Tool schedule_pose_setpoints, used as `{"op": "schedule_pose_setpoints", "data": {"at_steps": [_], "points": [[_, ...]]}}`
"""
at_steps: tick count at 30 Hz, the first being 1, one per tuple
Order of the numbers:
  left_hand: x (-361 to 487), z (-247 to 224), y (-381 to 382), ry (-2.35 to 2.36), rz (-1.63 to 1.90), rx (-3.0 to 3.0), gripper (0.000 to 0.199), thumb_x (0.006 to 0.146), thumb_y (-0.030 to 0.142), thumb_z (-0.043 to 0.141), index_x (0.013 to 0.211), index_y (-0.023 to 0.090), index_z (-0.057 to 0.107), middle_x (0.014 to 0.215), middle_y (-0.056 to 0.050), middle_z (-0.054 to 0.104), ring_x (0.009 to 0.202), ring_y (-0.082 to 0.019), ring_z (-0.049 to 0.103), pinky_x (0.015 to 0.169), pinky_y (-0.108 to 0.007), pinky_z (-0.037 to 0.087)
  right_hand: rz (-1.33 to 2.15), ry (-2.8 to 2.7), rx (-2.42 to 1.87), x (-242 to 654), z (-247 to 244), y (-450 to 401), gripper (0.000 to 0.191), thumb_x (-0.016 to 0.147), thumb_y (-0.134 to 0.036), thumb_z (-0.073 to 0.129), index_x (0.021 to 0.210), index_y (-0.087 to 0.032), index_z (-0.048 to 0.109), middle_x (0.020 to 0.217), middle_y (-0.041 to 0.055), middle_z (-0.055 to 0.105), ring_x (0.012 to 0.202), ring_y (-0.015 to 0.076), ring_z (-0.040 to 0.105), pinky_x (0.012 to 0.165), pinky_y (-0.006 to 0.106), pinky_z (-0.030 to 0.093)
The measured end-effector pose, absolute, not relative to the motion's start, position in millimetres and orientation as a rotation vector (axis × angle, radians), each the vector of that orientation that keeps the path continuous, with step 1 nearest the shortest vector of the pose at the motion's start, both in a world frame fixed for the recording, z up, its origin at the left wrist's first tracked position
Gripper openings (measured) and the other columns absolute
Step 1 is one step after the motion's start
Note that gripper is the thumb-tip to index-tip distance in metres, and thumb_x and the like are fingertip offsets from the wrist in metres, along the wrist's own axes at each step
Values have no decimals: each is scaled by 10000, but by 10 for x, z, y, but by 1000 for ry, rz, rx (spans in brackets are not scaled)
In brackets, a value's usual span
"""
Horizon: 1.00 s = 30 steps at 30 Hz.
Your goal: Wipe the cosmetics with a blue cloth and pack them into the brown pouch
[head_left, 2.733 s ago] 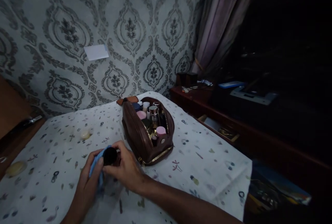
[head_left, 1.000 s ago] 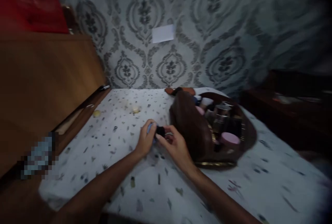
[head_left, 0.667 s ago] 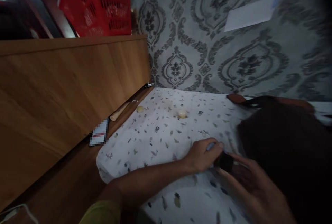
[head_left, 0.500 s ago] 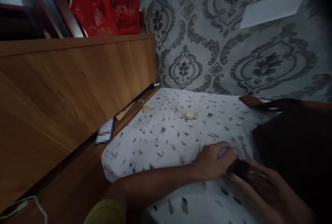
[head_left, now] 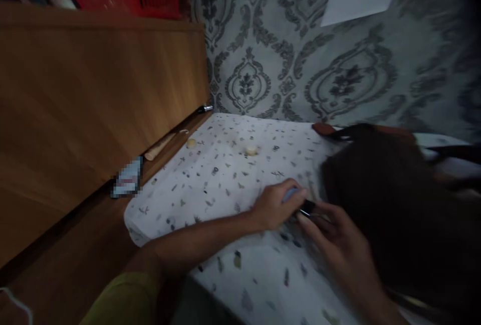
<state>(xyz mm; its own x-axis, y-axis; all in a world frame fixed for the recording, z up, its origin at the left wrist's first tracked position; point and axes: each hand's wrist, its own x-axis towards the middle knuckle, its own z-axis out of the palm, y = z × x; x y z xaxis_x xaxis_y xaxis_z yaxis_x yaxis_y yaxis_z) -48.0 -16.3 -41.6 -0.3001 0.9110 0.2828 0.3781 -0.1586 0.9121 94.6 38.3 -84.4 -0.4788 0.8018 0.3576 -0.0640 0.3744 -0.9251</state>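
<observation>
Grey patterned wallpaper [head_left: 338, 74] rose behind a desk [head_left: 225, 184] covered in a white cloth printed with small motifs, with a wooden panel [head_left: 82, 94] along its left side. Near the middle of the cloth the left hand [head_left: 276, 207] was curled around a bit of blue cloth [head_left: 290, 194], its fingers together on it. Just beside it, the right hand [head_left: 338, 245] pinched a small dark item [head_left: 307, 208] between thumb and fingers; the blur made it hard to tell what the item was. Both hands met right at the near side of a brown pouch [head_left: 394, 204], which sat on the desk to the right. A small pale round object [head_left: 251, 150] lay well apart, further back. To wipe well, the item probably needed a firm pinch at one end while the cloth wrapped fully around the other, turning it slowly rather than rubbing hard. Keeping both hands low over the desk looked wise, so a slip would not send it far
</observation>
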Motion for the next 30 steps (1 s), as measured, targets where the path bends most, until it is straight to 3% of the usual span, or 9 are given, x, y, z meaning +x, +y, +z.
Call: {"op": "schedule_pose_setpoints", "data": {"at_steps": [6,11,19,26,30], "points": [[-479,-499,-84,1598,1528,1460,407,965,522,338,738,215,478,715,-3,500,745,-171,496,764,-296,451,1401,-1678,-730,910,-671,278,409,751,-465,748,1028,-238,549,992,46,684,861,205,678,776,360,566],[-467,-470,-67,1570,1455,1461,458,954,590,327,729,214,463,712,10,474,726,-163,466,726,-282,409,1399,-1669,-731,938,-682,289,406,758,-402,736,1062,-224,536,1008,47,659,854,186,648,775,340,540],[-411,-442,-112,1616,1464,1481,403,964,540,368,724,221,423,694,32,426,685,-149,434,676,-260,367,1472,-1629,-670,947,-607,278,348,770,-367,713,1027,-217,533,941,18,634,829,166,624,781,315,509],[-390,-422,-156,1683,1479,1585,335,994,440,356,800,207,498,688,30,472,683,-149,470,680,-259,379,1497,-1602,-661,984,-605,278,434,767,-423,737,1098,-227,535,949,6,589,726,125,576,659,259,493],[-394,-410,-184,1751,1447,1629,329,988,440,359,818,206,515,672,37,470,644,-144,470,653,-256,375,1607,-1600,-652,986,-615,264,428,805,-527,691,1069,-221,551,856,-19,563,651,115,586,559,237,480]]}}
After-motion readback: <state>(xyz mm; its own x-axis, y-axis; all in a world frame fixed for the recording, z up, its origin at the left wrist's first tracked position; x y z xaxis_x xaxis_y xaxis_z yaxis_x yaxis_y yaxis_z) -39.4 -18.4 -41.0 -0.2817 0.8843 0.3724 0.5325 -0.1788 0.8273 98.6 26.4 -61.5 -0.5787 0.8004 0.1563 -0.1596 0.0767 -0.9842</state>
